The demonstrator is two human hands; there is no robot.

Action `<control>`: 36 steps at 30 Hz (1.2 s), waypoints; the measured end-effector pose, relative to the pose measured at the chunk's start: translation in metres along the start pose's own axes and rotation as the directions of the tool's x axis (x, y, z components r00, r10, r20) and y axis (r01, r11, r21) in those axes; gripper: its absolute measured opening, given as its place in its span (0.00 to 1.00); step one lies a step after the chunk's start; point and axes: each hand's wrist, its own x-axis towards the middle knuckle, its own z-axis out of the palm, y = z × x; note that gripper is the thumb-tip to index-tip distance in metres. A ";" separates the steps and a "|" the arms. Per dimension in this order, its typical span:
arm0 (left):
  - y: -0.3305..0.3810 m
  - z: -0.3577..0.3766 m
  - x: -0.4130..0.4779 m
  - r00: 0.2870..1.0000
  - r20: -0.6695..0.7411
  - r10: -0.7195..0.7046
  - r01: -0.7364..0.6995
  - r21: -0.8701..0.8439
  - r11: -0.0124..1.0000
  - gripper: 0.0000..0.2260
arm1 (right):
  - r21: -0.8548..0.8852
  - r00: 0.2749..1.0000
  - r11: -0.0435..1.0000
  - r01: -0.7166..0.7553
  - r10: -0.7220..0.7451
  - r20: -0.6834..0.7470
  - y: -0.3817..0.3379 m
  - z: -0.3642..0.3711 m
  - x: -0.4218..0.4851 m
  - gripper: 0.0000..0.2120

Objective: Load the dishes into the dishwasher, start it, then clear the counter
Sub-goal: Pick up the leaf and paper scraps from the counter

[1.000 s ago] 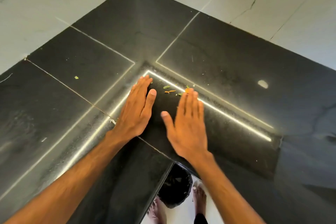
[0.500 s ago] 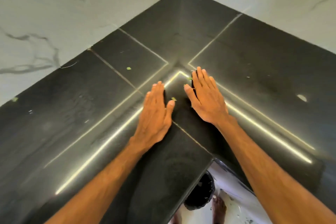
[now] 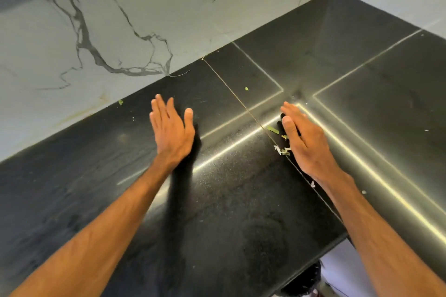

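A white marble wall (image 3: pixel 120 31) veined in dark grey rises at the far left and meets the black surface (image 3: pixel 217 212) along a slanting line. A small green scrap (image 3: pixel 120 102) lies on the surface just beside the wall's foot. The left hand (image 3: pixel 172 128) reaches out over the surface, well apart from the other hand. Its fingers are straight and a little spread, the thumb is out to the side, and it holds nothing. Its shadow falls just to its right; I cannot tell whether the palm touches the stone. Beyond it a thin pale strand (image 3: pixel 179 74) lies at the wall's foot.

Further right a fine seam (image 3: pixel 237 97) crosses the surface, with a second green bit (image 3: pixel 246 89) just beside it. Near the inner corner, where bright reflected lines cross, lie a green leaf sliver (image 3: pixel 273 130) and a small heap of white and green shreds (image 3: pixel 282 150). Both are just beside the right hand (image 3: pixel 304 137). That hand is tilted onto its outer edge, thumb side up, fingers straight and close together, holding nothing, with the shreds on its palm side. A white fleck (image 3: pixel 313 184) lies just beside its wrist, and another fleck (image 3: pixel 364 192) lies on the forearm's far side. At the lower right, below the surface's edge, part of a dark container (image 3: pixel 301 282) shows on a pale floor (image 3: pixel 337 270).
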 end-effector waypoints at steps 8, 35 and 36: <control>0.045 0.029 0.059 0.957 0.242 0.158 -0.191 0.115 0.975 0.35 | -0.005 0.995 1.000 -0.030 0.029 -0.100 0.008 0.002 -0.002 0.18; 0.167 0.042 -0.116 0.740 0.280 0.612 -0.339 -0.630 0.699 0.22 | -0.544 0.906 0.726 -0.422 0.313 -0.285 0.035 -0.044 -0.143 0.37; 0.161 0.042 -0.113 0.767 0.271 0.581 -0.339 -0.598 0.727 0.22 | -0.561 0.910 0.717 -0.414 0.316 -0.268 0.028 -0.034 -0.138 0.38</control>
